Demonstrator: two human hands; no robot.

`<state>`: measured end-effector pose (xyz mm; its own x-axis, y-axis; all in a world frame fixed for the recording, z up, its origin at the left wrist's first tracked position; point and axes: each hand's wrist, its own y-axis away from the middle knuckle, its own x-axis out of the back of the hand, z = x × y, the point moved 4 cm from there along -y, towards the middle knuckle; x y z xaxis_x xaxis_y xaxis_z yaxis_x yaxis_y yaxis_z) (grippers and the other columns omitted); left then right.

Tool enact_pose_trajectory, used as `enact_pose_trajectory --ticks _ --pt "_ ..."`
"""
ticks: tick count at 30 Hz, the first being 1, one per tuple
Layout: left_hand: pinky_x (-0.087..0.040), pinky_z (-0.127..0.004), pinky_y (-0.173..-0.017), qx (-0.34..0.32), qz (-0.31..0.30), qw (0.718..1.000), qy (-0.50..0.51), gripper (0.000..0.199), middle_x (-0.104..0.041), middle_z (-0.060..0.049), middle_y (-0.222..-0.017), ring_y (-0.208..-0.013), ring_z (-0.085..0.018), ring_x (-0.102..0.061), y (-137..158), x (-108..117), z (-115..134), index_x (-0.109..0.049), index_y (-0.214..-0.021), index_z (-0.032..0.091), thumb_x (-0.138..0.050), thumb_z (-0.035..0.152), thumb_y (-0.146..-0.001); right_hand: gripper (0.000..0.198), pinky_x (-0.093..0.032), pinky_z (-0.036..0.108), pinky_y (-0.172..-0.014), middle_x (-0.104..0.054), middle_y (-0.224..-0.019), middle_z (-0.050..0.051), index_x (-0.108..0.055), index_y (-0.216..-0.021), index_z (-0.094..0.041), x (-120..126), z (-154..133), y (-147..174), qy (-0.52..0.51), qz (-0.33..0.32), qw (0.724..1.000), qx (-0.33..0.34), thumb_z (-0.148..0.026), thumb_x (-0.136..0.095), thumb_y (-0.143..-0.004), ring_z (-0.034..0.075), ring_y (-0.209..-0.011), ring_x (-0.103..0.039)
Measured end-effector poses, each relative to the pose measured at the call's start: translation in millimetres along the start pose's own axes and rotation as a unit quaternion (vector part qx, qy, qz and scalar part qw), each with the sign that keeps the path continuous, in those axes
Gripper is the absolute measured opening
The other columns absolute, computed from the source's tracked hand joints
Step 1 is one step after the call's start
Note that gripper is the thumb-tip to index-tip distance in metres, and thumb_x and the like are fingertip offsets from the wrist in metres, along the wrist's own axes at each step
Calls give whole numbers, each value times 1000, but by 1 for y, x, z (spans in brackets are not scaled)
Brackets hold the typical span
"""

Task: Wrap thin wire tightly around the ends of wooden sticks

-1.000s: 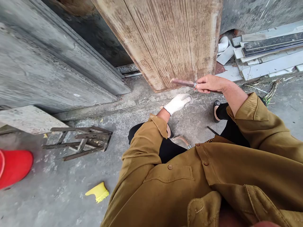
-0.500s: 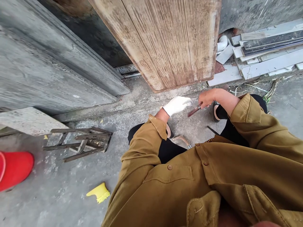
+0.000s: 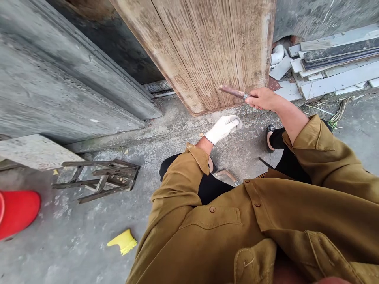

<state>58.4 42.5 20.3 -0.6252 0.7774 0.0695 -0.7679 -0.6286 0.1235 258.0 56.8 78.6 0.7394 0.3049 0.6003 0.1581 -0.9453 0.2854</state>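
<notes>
My left hand point(image 3: 222, 129) wears a white glove and is low over the concrete floor. Its fingers are curled together around something greyish and rounded that I cannot make out. My bare right hand point(image 3: 262, 98) is closed on one end of a brown stick-like tool point(image 3: 232, 92) with a grey wire-like binding beside the fingers. The tool points left, in front of the lower part of a wooden panel point(image 3: 207, 51). Between my feet lie a curved wooden handle point(image 3: 227, 173) and a thin dark bar point(image 3: 265, 162), partly hidden by my clothes.
Weathered wooden frame point(image 3: 103, 176) lies on the floor to the left, by a pale board point(image 3: 35, 152). Further left is a red bucket point(image 3: 19, 215). A yellow scrap point(image 3: 122, 241) lies nearer. White and dark boards point(image 3: 334, 63) are stacked at right, beside a white pipe point(image 3: 277, 54).
My right hand has risen up and away with the brown tool, which has swung from pointing down-left to pointing slightly up-left. My left hand has turned a little in nearly the same place.
</notes>
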Motion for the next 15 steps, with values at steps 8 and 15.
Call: enact_pose_trajectory --ticks 8,15 --pt "-39 -25 -62 -19 -23 989 -145 31 -65 -4 -79 -62 -12 -50 -1 2 1 -64 -84 14 -51 40 -96 34 -36 33 -77 -72 -104 16 -74 -109 -13 -17 1 -8 299 -3 954 14 -40 -53 -103 26 -96 -62" --pt "-37 -29 -67 -14 -64 852 -519 18 -71 -7 -85 -76 -22 -64 6 10 -1 -71 -93 19 -56 29 -96 20 -36 29 -67 -68 -75 3 -76 -86 -16 -64 10 10 287 -395 873 22 -33 -68 -94 15 -68 -57"
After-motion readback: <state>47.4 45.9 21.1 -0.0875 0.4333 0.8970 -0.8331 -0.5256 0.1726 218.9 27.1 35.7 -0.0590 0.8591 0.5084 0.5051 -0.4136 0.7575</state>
